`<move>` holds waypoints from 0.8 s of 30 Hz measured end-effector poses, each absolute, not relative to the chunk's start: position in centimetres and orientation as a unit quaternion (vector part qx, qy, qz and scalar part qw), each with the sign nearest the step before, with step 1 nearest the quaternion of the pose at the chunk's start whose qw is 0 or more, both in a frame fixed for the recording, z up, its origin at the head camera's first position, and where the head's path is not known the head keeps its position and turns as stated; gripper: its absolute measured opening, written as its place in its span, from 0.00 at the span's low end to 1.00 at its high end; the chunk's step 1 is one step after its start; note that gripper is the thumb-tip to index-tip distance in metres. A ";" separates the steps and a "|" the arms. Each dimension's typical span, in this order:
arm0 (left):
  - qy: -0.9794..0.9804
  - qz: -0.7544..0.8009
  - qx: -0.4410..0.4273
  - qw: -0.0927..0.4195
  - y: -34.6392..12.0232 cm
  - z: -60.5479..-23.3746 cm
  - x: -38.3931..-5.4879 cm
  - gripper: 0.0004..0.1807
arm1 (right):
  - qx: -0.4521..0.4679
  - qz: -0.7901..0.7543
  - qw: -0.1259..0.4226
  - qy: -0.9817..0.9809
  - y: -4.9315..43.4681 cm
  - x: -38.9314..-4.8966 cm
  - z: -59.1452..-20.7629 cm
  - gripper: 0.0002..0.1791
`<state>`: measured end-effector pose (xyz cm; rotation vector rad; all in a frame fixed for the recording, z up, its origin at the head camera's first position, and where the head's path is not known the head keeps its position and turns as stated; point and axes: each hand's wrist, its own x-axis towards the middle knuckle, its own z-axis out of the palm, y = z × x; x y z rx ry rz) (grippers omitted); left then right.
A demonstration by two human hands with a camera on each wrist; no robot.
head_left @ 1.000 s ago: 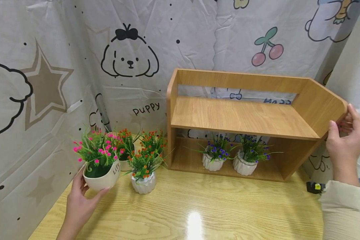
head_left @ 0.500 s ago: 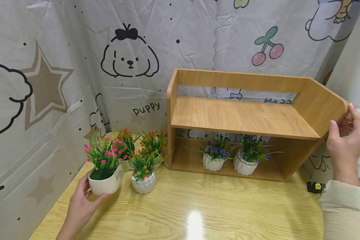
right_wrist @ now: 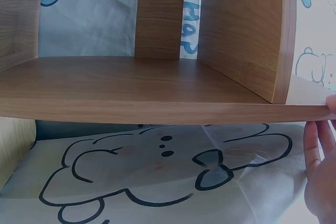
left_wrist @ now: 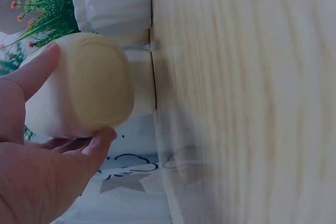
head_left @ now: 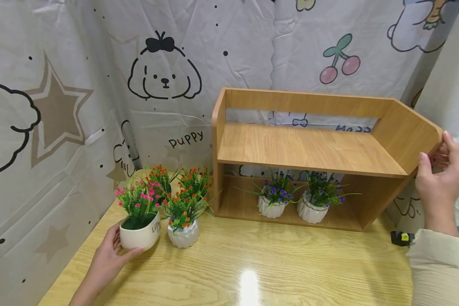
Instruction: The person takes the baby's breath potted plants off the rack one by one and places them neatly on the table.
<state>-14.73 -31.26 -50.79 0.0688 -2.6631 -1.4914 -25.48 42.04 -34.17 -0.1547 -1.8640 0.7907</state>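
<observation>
My left hand [head_left: 109, 257] grips a cream flowerpot [head_left: 137, 237] of pink artificial flowers low on its side, thumb in front. In the left wrist view the pot's base [left_wrist: 102, 82] faces the camera, held a little above the table. Right beside it stands a white fluted pot [head_left: 183, 236] with orange flowers. Two more orange-flowered plants are behind, partly hidden. At the far right, my right hand [head_left: 443, 176] pinches the front edge of the wooden shelf's [head_left: 310, 148] right side panel, thumb on the inner side; the right wrist view shows its fingers [right_wrist: 312, 145] at that edge.
Two white pots with purple flowers, a left one [head_left: 271, 209] and a right one [head_left: 313, 210], stand in the shelf's lower compartment. A small black and yellow object [head_left: 401, 239] lies near my right sleeve. Printed cloth [head_left: 168, 127] surrounds the wood-grain table [head_left: 290, 267].
My left hand has carried the pink-flowered pot to the right and lower, closer to the white pot with orange flowers. My right hand has stayed on the shelf's edge.
</observation>
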 end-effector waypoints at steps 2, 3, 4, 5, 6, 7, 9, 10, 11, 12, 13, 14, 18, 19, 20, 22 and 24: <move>-0.870 -0.492 0.017 0.042 -31.3 -50.9 -14.8 0.59 | -0.067 0.326 0.526 -0.783 42.1 -25.5 -34.2 0.28; -0.868 -0.494 0.014 0.041 -31.3 -51.0 -14.9 0.59 | -0.068 0.323 0.526 -0.784 42.1 -25.5 -34.2 0.28; -0.867 -0.497 0.010 0.039 -31.3 -51.0 -14.9 0.59 | -0.069 0.321 0.525 -0.785 42.1 -25.5 -34.3 0.28; -0.866 -0.498 0.005 0.038 -31.4 -51.1 -15.0 0.59 | -0.071 0.319 0.526 -0.786 42.2 -25.5 -34.3 0.28; -0.865 -0.500 0.002 0.035 -31.5 -51.1 -15.1 0.59 | -0.074 0.316 0.524 -0.788 42.2 -25.5 -34.3 0.28; -0.864 -0.502 0.000 0.035 -31.5 -51.2 -15.1 0.59 | -0.074 0.316 0.523 -0.788 42.1 -25.5 -34.3 0.28; -0.865 -0.500 -0.005 0.034 -31.6 -51.3 -15.2 0.59 | -0.073 0.316 0.523 -0.788 42.1 -25.6 -34.3 0.28; -0.867 -0.497 -0.009 0.034 -31.6 -51.4 -15.3 0.59 | -0.074 0.316 0.523 -0.788 42.0 -25.6 -34.3 0.28; -0.869 -0.494 -0.013 0.033 -31.6 -51.4 -15.4 0.59 | -0.074 0.318 0.525 -0.786 41.8 -25.5 -34.1 0.28; -0.870 -0.492 -0.017 0.032 -31.5 -51.5 -15.5 0.59 | -0.073 0.322 0.527 -0.783 41.3 -25.2 -33.8 0.28; -0.872 -0.488 -0.023 0.033 -31.4 -51.6 -15.7 0.59 | -0.075 0.322 0.528 -0.782 41.0 -25.1 -33.6 0.28; -0.873 -0.485 -0.030 0.032 -31.3 -51.6 -15.9 0.59 | -0.077 0.321 0.529 -0.782 40.9 -25.0 -33.5 0.28; -0.878 -0.475 -0.042 0.027 -31.0 -51.7 -16.5 0.59 | -0.077 0.324 0.532 -0.778 40.4 -24.7 -33.3 0.28; -0.879 -0.474 -0.043 0.025 -31.0 -51.7 -16.6 0.59 | -0.078 0.322 0.530 -0.781 40.5 -24.7 -33.4 0.28; -0.879 -0.474 -0.043 0.022 -31.0 -51.7 -16.6 0.59 | -0.075 0.322 0.530 -0.781 40.4 -24.7 -33.3 0.28; -0.881 -0.470 -0.041 0.016 -31.1 -51.7 -16.8 0.60 | -0.071 0.323 0.531 -0.780 39.8 -24.3 -33.0 0.28; -0.883 -0.467 -0.041 0.013 -31.2 -51.7 -16.9 0.60 | -0.070 0.323 0.530 -0.781 39.2 -24.0 -32.8 0.28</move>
